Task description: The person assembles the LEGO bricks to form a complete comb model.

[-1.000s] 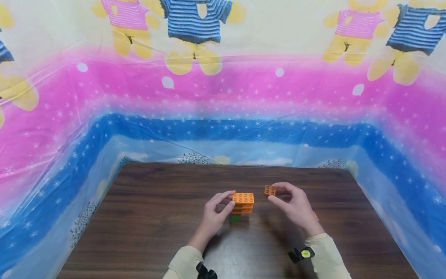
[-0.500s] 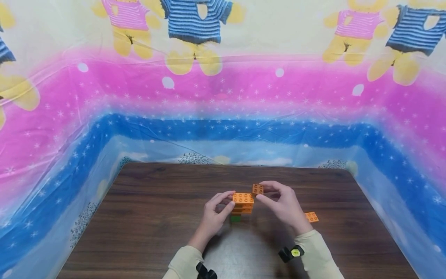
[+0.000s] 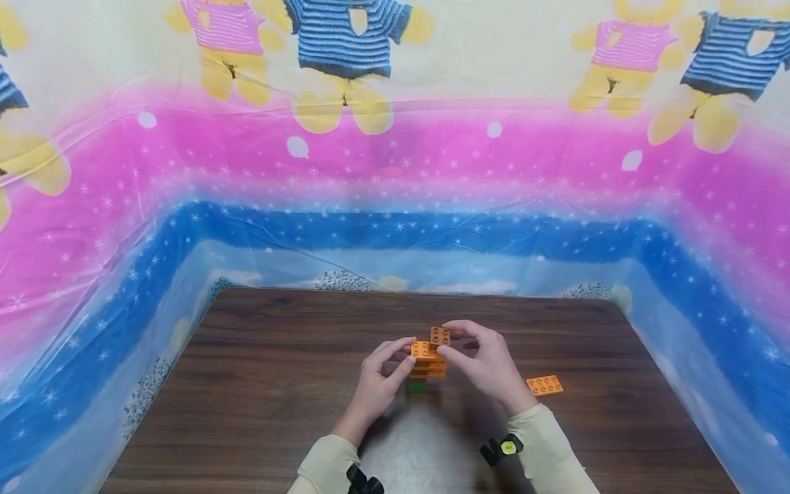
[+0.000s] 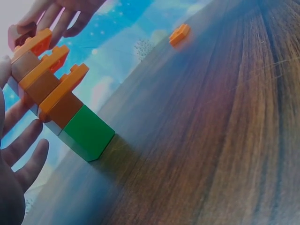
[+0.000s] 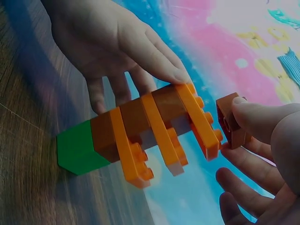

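A tower of toy building bricks stands upright on the table. Its base is a green brick (image 5: 77, 150), and above it brown bricks (image 5: 133, 115) alternate with longer orange plates that jut out to one side. My left hand (image 3: 376, 381) pinches the tower near its top between thumb and fingers, the other fingers spread beside it. With thumb and fingertips my right hand (image 3: 490, 357) holds a small brown brick (image 5: 226, 106) over the right, overhanging end of the top orange plate (image 5: 200, 119). A narrow gap shows between that brick and the studs in the right wrist view.
A loose orange plate (image 3: 545, 385) with studs lies on the dark wooden table (image 3: 278, 384), right of the right forearm. A patterned cloth (image 3: 395, 233) hangs behind the table and along both sides.
My right hand has moved left with the brown brick, from beside the tower to over its top plate. The loose orange plate has come into full view. My left hand stays put.
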Action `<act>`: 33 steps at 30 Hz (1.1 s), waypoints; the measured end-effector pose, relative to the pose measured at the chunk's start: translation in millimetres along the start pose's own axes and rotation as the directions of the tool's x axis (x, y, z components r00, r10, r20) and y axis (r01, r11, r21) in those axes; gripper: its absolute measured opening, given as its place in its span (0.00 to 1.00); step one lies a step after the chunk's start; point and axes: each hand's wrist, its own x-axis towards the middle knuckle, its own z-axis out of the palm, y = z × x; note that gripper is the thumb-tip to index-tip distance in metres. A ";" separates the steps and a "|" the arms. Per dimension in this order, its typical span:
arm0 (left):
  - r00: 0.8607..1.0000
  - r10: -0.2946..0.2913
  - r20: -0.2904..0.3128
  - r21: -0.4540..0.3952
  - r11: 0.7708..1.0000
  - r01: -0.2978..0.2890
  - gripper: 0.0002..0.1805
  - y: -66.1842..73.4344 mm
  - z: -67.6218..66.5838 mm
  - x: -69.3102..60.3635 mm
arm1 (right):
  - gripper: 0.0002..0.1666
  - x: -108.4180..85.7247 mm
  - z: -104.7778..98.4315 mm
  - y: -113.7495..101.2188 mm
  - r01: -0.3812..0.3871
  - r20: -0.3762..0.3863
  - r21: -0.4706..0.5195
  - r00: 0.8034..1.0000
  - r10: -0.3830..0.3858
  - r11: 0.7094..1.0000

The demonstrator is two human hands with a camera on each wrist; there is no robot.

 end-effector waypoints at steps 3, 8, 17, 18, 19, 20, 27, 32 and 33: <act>1.000 -0.001 0.004 0.006 1.000 0.001 0.19 0.7 -0.4 0.2 | 0.22 0.9 2.7 -1.4 -0.005 0.014 -0.008 1.000 0.005 1.000; 1.000 -0.006 0.006 0.010 1.000 0.005 0.19 1.7 -0.5 0.8 | 0.22 1.8 7.3 -1.5 -0.017 0.026 -0.044 0.999 0.018 0.999; 1.000 0.019 0.010 0.002 1.000 -0.019 0.19 0.5 -0.7 1.7 | 0.20 3.3 13.8 -2.2 -0.011 0.036 -0.029 0.999 0.012 1.000; 1.000 0.025 0.011 0.001 1.000 -0.025 0.19 0.2 -0.7 1.9 | 0.20 3.6 14.1 -2.5 -0.011 0.037 -0.024 0.999 0.012 1.000; 1.000 0.028 0.011 0.001 1.000 -0.028 0.19 -0.2 -0.7 1.9 | 0.19 3.8 14.5 -2.6 -0.009 0.039 -0.020 0.999 0.010 1.000; 0.999 0.030 0.011 0.002 1.000 -0.030 0.19 -0.3 -0.8 1.9 | 0.19 4.0 14.8 -2.6 -0.007 0.040 -0.018 0.999 0.008 1.000; 1.000 0.016 0.016 0.012 1.000 -0.016 0.19 0.0 -1.0 1.8 | 0.19 5.3 16.7 -3.5 0.028 0.047 -0.026 0.999 -0.027 0.999; 1.000 0.017 0.019 0.007 1.000 -0.017 0.19 1.4 -0.8 1.6 | 0.19 5.2 17.6 -4.4 0.040 0.045 -0.022 0.998 -0.039 0.999; 1.000 0.018 0.018 0.005 1.000 -0.018 0.19 1.6 -0.8 1.5 | 0.19 5.0 18.0 -4.5 0.041 0.045 -0.023 0.998 -0.040 0.999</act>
